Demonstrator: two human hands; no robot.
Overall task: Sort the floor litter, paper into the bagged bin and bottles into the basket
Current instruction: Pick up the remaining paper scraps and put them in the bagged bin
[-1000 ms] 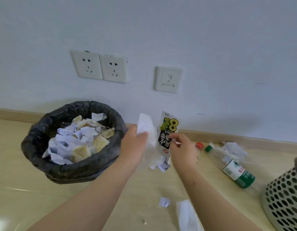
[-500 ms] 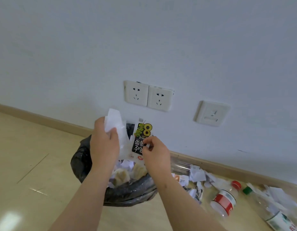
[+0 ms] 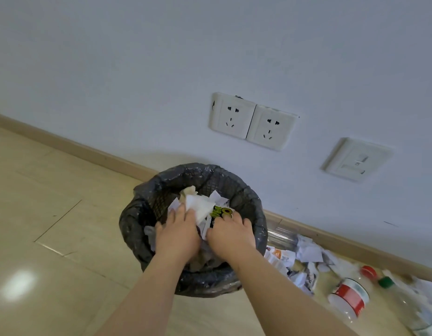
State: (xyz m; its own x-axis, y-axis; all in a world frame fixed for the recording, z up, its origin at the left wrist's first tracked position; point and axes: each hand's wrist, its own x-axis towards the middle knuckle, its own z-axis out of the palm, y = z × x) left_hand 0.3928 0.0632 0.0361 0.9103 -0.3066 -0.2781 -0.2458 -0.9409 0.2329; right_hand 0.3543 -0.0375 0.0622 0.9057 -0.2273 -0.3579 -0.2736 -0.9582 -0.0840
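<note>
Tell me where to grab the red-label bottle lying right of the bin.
I'd grip the red-label bottle across its label band, coming down from above. It lies on its side, red cap toward the wall, so the round body is open on top; paper scraps crowd its left and a green-capped bottle its right.

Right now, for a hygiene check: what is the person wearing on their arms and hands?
Nothing that shows. The left hand and right hand are ungloved, both forearms sleeveless to the frame edge, wrists without watch or band. Rings cannot be judged.
</note>
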